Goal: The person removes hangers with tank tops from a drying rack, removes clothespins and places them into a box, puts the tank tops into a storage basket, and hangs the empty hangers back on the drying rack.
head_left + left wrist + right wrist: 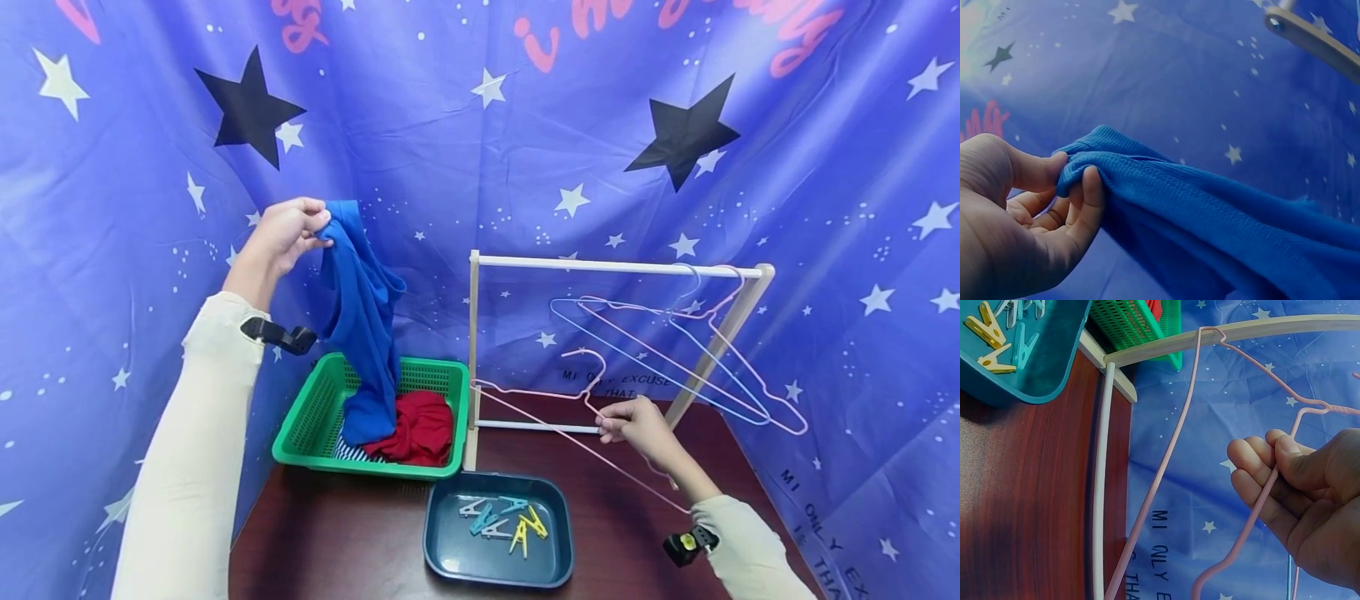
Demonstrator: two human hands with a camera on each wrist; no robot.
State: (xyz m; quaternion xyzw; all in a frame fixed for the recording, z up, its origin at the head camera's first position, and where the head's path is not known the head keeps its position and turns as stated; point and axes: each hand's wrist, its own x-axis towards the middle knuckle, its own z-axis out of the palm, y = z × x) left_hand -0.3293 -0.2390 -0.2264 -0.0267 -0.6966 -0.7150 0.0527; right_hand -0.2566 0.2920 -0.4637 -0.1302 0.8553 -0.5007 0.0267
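My left hand [288,233] pinches the top edge of a blue garment [363,300] between thumb and fingers. The cloth hangs down, its lower end in the green basket [300,417]. In the left wrist view the ribbed fabric [1166,187] is bunched at the fingertips. My right hand [637,429] holds a pink hanger [540,392] by one sloping arm, near the neck, with its hook upward. It stands in front of the wooden rack [474,333]. The right wrist view shows thumb and fingers around the hanger wire [1252,515].
A red garment [423,429] and a striped cloth [352,450] lie in the basket. A blue hanger [622,342] and another pink hanger [772,396] hang from the rack's bar. Several clothespins [487,521] lie in a dark tray [502,575] on the brown table [337,533].
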